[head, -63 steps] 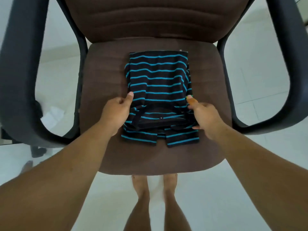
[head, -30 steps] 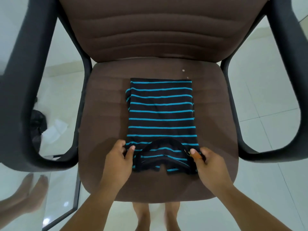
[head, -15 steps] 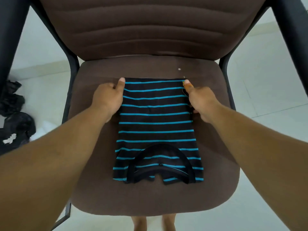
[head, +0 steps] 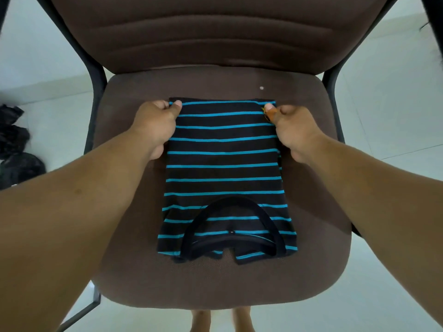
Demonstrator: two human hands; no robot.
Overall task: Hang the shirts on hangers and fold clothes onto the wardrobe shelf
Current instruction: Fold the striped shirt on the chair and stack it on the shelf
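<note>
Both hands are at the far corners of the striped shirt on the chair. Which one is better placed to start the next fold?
Neither clearly: the left hand and right hand pinch opposite far corners of the black, blue-striped shirt evenly. Both should probably fold together toward the collar.

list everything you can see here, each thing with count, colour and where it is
folded striped t-shirt: one, black with bright blue stripes, flat on the middle of the seat, black collar toward the near edge
padded fabric office chair: one, brown seat and backrest, fills most of the view
chair armrest frame: two sides, black, left and right of the seat
small pale speck: one, whitish, on the seat behind the shirt's far right corner
dark crumpled clothing: one pile, black, on the floor at far left
tiled floor: pale white-grey, around the chair
bare feet: two, below the seat's near edge
left hand: one, fingers pinching the shirt's far left corner
right hand: one, fingers pinching the far right corner
</note>
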